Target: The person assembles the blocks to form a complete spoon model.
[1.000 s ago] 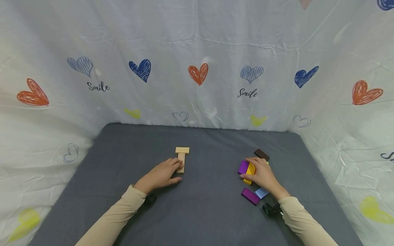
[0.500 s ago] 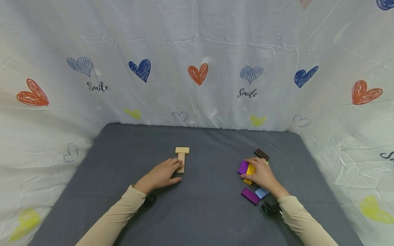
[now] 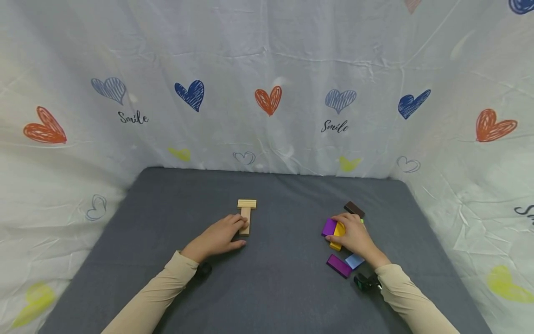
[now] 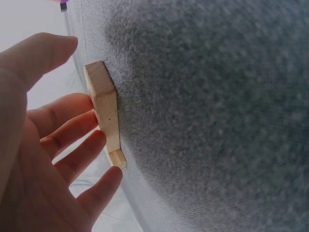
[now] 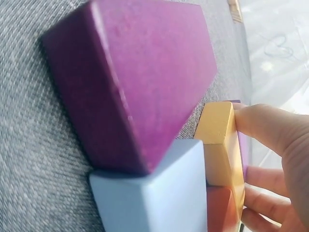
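Observation:
My left hand rests its fingertips on a plain wooden block, with the thumb held apart from it. That block meets a second, grooved wooden block at its far end, making a T. In the left wrist view the left fingers lie along the side of the wooden block. On the right, my right hand pinches a yellow block between thumb and fingers. A purple block lies against the yellow one's left side. The right palm hides part of the pile.
Nearer the front lie another purple block and a light blue block, touching. A dark brown block sits behind the right hand. The right wrist view shows an orange-red block below the yellow one. A white curtain hangs behind the grey table.

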Motion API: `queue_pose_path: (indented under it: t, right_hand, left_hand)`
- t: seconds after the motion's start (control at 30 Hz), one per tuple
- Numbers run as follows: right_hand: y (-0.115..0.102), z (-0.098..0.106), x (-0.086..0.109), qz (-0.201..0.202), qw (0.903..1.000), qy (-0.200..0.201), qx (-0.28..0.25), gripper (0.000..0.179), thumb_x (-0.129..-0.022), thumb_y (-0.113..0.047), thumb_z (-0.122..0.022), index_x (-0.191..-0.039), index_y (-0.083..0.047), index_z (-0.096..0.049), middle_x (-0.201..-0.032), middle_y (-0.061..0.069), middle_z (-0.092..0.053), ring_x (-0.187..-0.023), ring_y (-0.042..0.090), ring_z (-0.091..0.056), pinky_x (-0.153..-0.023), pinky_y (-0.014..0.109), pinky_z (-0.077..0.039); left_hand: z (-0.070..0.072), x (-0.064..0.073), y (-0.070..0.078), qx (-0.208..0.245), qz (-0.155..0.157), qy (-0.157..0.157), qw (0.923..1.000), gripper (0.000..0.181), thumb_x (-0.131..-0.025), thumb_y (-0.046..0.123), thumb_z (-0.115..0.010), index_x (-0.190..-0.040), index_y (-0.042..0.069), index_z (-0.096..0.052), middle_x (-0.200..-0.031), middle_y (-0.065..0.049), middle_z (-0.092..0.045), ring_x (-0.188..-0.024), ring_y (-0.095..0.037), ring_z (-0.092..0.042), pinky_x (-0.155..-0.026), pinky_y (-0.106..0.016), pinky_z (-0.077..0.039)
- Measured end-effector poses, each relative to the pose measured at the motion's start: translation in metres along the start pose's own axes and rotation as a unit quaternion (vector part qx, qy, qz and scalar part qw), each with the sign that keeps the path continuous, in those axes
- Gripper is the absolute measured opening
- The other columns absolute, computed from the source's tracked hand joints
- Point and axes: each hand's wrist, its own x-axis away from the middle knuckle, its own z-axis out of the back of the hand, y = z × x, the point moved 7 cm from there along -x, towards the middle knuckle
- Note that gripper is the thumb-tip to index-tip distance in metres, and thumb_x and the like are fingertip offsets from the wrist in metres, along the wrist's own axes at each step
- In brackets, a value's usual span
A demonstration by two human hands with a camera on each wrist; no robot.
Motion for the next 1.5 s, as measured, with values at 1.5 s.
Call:
queue_pose_path:
  t: [1.5]
  right_hand:
    - [-0.117, -0.037, -0.008, 0.114, 0.9921, -0.022, -0.049, 0.062, -0.074, -0.038, -0.085, -0.127, -0.012, -0.066, -0.118, 0.004, -0.066, -0.107, 0.019, -0.057, -0.092, 0.041, -0.052]
  left_hand:
    - [0.0, 0.0, -0.007, 0.041, -0.006, -0.001, 0.9992, 0.037, -0.096, 0.013, -0.057, -0.132, 0.008, -0.06, -0.139, -0.009, -0.054, -0.123, -0.026, -0.054, -0.099, -0.043, -0.049]
